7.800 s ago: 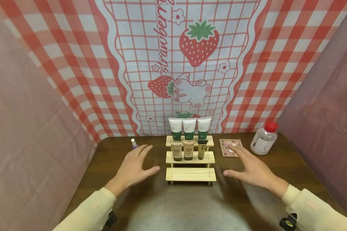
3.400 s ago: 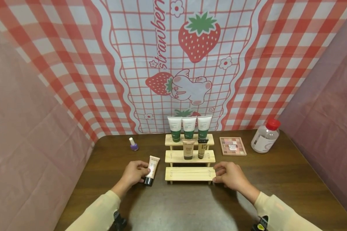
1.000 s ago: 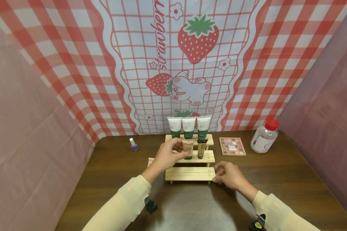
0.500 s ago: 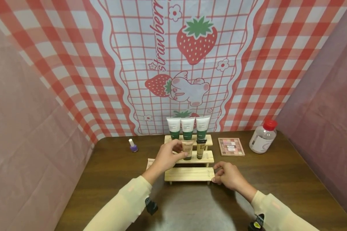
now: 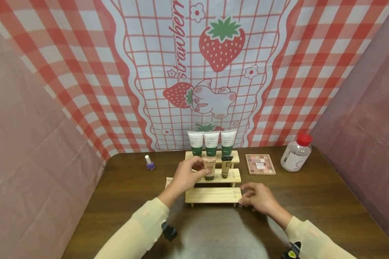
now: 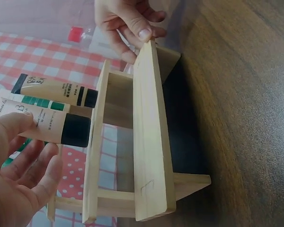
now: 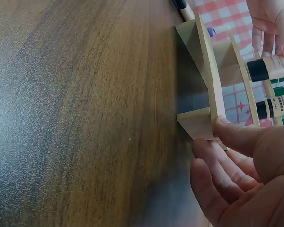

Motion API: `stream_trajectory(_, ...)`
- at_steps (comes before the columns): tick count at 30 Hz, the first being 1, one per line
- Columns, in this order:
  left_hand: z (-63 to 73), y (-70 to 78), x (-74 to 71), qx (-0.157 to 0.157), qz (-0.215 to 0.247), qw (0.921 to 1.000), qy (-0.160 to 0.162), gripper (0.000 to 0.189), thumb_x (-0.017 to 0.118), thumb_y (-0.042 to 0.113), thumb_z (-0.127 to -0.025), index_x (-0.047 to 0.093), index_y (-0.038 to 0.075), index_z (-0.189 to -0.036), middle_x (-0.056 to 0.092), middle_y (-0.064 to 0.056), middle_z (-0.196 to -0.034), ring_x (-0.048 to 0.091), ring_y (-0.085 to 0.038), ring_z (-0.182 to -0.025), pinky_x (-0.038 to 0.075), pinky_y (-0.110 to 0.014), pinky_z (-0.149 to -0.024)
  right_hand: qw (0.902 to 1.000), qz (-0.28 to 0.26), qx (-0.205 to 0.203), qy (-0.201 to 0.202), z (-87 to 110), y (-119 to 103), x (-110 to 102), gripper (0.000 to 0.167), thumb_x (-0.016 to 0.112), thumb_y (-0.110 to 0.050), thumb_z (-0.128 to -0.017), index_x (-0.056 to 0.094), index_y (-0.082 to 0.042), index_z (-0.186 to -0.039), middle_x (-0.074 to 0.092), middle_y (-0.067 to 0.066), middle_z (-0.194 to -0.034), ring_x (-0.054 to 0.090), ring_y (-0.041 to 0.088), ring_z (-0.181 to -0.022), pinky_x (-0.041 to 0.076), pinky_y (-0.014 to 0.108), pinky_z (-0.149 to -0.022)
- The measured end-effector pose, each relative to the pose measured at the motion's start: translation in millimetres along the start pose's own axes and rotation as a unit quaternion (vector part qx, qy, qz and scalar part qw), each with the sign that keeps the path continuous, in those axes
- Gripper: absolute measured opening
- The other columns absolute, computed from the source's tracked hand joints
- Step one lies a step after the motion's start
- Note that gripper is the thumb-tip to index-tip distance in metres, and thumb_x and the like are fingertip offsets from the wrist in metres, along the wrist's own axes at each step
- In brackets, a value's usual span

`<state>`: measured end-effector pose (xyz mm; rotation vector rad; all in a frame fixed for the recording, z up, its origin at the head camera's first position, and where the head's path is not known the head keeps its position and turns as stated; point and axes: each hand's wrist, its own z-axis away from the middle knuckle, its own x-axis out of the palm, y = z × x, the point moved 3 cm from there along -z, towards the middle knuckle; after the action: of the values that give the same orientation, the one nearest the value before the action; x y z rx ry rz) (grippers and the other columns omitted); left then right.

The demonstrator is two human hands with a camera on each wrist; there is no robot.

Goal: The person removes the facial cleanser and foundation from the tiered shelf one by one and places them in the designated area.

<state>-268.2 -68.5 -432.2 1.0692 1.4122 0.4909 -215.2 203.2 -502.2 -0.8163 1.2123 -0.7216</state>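
My left hand [image 5: 185, 176] pinches a beige BB cream tube [image 5: 209, 169] between thumb and fingers, at the middle step of a three-step wooden display rack [image 5: 210, 195]. In the left wrist view, the tube's black cap [image 6: 76, 130] is right by that step's edge. A slimmer gold tube with black ends [image 5: 226, 167] stands just to its right. My right hand [image 5: 260, 197] grips the right end of the lowest step, thumb on top and fingers beneath. Another BB cream tube [image 5: 169, 181] lies on the table, mostly hidden behind my left wrist.
Three white-and-green tubes [image 5: 211, 142] stand on the top step. A purple nail polish bottle [image 5: 150, 164] is at the back left. To the right are an eyeshadow palette [image 5: 260, 164] and a clear bottle with a red cap [image 5: 295, 156]. A checked cloth [image 5: 116, 93] hangs behind.
One BB cream tube went from the middle step to the table on the left. My left hand then moved onto the second tube, while my right hand came to hold the rack's end.
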Motion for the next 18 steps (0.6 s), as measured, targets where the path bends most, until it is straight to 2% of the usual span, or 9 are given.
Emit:
stream_trajectory(5, 8.7, 1.0, -9.2, 0.003, 0.010, 0.9999, 0.014, 0.013, 0.080, 0.024, -0.092, 0.068, 0.019, -0.095, 0.073, 0.004, -0.096, 0.068, -0.015, -0.092, 0.057, -0.035, -0.079, 0.9998, -0.018, 0.001, -0.010, -0.3, 1.7, -0.4, 0.045, 0.085, -0.003, -0.080, 0.066, 0.005, -0.120, 0.078, 0.012, -0.089, 0.072, 0.022, -0.070, 0.058, 0.041, -0.051)
stream_trajectory(9, 18.3, -2.3, -19.9, 0.014, 0.020, 0.9993, 0.027, 0.013, 0.080, 0.018, -0.091, 0.070, 0.015, -0.098, 0.072, 0.001, -0.094, 0.068, -0.015, -0.088, 0.058, -0.033, -0.079, 0.9997, -0.022, 0.002, -0.015, 0.0, -0.3, -1.4, 0.045, 0.084, -0.001, -0.080, 0.067, 0.006, -0.120, 0.077, 0.015, -0.091, 0.073, 0.027, -0.070, 0.059, 0.041, -0.051)
stream_trajectory(13, 27.2, -11.9, -32.9, 0.017, 0.044, 0.9982, 0.038, 0.018, 0.080, 0.012, -0.090, 0.072, 0.007, -0.104, 0.073, -0.006, -0.096, 0.067, -0.017, -0.088, 0.058, -0.031, -0.082, 0.9998, -0.016, 0.000, -0.013, -0.2, -2.2, -2.6, 0.044, 0.083, 0.001, -0.079, 0.068, 0.007, -0.119, 0.077, 0.016, -0.092, 0.072, 0.028, -0.067, 0.058, 0.041, -0.050)
stream_trajectory(18, 40.0, -31.1, -52.4, -0.008, 0.056, 0.9977, 0.038, 0.022, 0.077, 0.009, -0.092, 0.071, 0.001, -0.112, 0.072, -0.011, -0.100, 0.067, -0.018, -0.090, 0.058, -0.027, -0.081, 0.9999, -0.013, -0.004, -0.011, 0.1, -2.2, -1.8, 0.043, 0.083, 0.001, -0.078, 0.068, 0.006, -0.119, 0.077, 0.015, -0.091, 0.071, 0.029, -0.064, 0.058, 0.042, -0.049)
